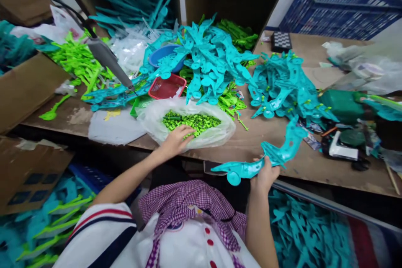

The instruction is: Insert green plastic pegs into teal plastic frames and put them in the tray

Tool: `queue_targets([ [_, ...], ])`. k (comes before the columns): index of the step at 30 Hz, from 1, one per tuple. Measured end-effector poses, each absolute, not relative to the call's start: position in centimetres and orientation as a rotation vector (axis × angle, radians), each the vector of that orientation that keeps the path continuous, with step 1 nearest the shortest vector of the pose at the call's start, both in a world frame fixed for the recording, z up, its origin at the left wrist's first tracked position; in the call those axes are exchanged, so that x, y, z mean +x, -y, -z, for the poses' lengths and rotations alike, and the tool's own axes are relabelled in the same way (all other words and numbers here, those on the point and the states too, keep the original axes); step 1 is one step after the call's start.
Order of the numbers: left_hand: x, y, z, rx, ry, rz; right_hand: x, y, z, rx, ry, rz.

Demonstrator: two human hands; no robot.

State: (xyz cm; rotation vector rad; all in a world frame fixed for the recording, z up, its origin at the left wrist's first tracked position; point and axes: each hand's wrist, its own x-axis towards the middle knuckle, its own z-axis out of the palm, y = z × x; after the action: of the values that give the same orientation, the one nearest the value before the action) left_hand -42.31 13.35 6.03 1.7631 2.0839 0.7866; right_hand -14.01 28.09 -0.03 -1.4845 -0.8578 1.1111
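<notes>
My left hand (178,139) reaches over the near rim of a clear plastic bag (221,134), its fingers stretched out and touching the heap of small green plastic pieces (201,122) inside. Some of these pieces look darker than the others. The fingertips are partly hidden against the heap. In my right hand (266,174) is a long, curved turquoise plastic part (248,170) with a round disc at its left end. The fingers wrap round its middle, and it is held above the table's front edge.
Turquoise parts lie piled at the centre (209,56) and right (282,83) of the table. Around them are bright green parts (83,56), a red tray (166,88), a blue bowl (163,55) and a grey tool (108,58) hanging at left. A blue crate (342,12) stands behind.
</notes>
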Motion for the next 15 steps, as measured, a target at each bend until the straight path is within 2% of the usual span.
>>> queue_targets([
  [3,-44.3,-16.7,-4.5,1.830,-2.146,-0.228,-13.6,-27.8,2.2,-1.487,0.764,-1.188],
  [5,-44.3,-17.9,-3.6,1.849,-2.171,0.012,-13.1,-27.6,2.6,-1.462,0.853,-1.312],
  [7,-44.0,-17.8,-3.1,1.862,-2.181,0.086,-11.6,-27.3,2.4,-1.530,1.062,-1.437],
  [9,-44.1,-17.0,-2.7,1.877,-2.186,0.062,-9.7,-27.2,1.6,-1.679,1.335,-1.422],
  [12,-44.6,-16.0,-2.3,1.857,-2.227,-0.009,-8.4,-28.8,-1.2,-1.688,1.678,-1.040],
  [15,-44.9,-15.8,-1.9,1.838,-2.242,-0.091,-11.1,-35.1,-4.9,-1.381,1.861,-0.583],
])
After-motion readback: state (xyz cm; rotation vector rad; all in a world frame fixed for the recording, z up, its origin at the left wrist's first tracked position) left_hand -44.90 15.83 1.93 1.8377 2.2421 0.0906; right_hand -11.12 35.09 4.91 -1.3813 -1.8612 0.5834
